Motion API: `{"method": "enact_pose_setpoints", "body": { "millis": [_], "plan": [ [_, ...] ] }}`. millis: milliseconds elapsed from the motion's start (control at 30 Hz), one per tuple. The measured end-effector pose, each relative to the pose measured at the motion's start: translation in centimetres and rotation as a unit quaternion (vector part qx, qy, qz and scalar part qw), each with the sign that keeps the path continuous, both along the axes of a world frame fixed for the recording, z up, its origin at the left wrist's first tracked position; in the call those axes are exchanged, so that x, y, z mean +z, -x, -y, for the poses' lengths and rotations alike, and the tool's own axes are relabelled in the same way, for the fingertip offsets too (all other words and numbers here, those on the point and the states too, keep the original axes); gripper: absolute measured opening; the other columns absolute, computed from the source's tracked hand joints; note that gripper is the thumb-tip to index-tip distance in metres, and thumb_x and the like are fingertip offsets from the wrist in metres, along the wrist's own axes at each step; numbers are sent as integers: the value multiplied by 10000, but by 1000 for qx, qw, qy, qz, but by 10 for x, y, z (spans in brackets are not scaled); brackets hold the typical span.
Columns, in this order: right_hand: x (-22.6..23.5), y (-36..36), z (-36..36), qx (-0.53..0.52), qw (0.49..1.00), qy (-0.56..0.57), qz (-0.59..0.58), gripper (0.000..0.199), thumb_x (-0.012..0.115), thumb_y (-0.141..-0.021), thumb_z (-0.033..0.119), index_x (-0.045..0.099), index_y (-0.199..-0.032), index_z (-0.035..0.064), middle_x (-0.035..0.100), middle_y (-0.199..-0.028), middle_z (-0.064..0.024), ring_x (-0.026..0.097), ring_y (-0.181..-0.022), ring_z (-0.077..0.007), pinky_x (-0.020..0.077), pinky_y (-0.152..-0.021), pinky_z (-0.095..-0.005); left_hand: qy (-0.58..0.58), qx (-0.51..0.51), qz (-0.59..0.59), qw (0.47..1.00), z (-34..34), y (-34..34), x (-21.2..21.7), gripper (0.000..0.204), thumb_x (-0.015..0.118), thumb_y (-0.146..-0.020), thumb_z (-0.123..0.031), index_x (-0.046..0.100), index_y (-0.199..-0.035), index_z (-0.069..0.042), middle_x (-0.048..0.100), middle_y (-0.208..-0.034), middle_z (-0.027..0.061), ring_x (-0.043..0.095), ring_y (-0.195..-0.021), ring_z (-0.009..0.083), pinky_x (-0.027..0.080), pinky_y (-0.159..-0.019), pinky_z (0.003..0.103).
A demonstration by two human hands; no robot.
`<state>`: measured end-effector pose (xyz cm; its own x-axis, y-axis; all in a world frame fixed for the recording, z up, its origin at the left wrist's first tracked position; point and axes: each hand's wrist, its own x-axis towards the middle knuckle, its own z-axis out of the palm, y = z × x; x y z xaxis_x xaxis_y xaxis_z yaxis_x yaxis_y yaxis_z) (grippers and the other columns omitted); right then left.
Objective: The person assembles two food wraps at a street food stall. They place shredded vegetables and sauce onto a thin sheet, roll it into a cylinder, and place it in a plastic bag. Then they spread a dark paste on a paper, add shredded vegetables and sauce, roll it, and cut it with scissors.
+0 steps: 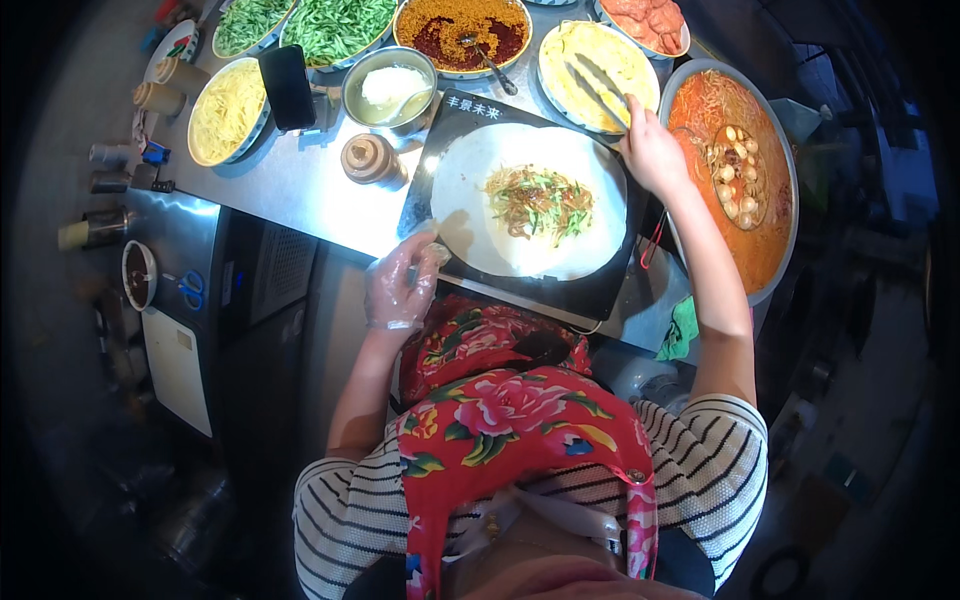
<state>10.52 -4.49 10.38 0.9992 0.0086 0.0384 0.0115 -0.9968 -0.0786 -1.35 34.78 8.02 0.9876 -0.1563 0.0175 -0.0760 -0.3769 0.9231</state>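
A round white flatbread (480, 215) lies on a black griddle plate (590, 292), with a heap of shredded green and brown vegetables (540, 201) at its middle. My left hand (402, 283), in a clear plastic glove, touches the flatbread's near left edge. My right hand (650, 150) is bare and holds metal tongs (596, 85). The tongs reach into a bowl of pale yellow food (600, 55) behind the griddle.
A big pan of red broth with small balls and a ladle (735, 170) stands at the right. Bowls of green beans (335, 25), yellow shreds (225, 110), chilli crumbs (462, 30), a white sauce pot (390, 88) and a phone (287, 85) line the steel counter (290, 180).
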Motion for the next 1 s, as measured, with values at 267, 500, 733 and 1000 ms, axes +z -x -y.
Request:
{"method": "enact_pose_setpoints", "body": {
  "millis": [267, 500, 733, 1000],
  "plan": [
    [-13, 126, -45, -56, 976, -59, -200, 626, 569, -959, 378, 360, -1506, 158, 650, -1063, -199, 689, -861, -363, 566, -735, -466, -136, -112, 69, 982, 78, -46, -28, 339, 671, -882, -146, 627, -1203, -45, 677, -928, 157, 661, -830, 320, 530, -781, 389],
    [-12, 142, -65, 36, 978, -101, -182, 629, 582, -958, 347, 341, -1517, 186, 632, -1000, -169, 686, -797, -347, 576, -670, -440, -369, -202, -1, 907, 102, -57, -27, 270, 648, -870, -234, 619, -1075, -61, 672, -937, 204, 646, -866, 403, 508, -776, 505],
    [-14, 146, -72, 71, 972, -132, -180, 625, 609, -939, 346, 366, -1494, 193, 636, -989, -162, 686, -802, -342, 576, -674, -434, -342, -214, -10, 915, 97, -37, -35, 210, 635, -870, -241, 645, -992, -70, 678, -866, 209, 656, -808, 415, 516, -738, 521],
    [-9, 132, -57, -94, 981, -70, -155, 635, 595, -945, 333, 342, -1515, 213, 639, -1088, -175, 685, -894, -347, 569, -738, -447, -335, -224, -17, 915, 87, -29, -38, 247, 636, -868, -232, 628, -1068, -88, 676, -894, 217, 652, -825, 416, 518, -742, 510]
  ]
}}
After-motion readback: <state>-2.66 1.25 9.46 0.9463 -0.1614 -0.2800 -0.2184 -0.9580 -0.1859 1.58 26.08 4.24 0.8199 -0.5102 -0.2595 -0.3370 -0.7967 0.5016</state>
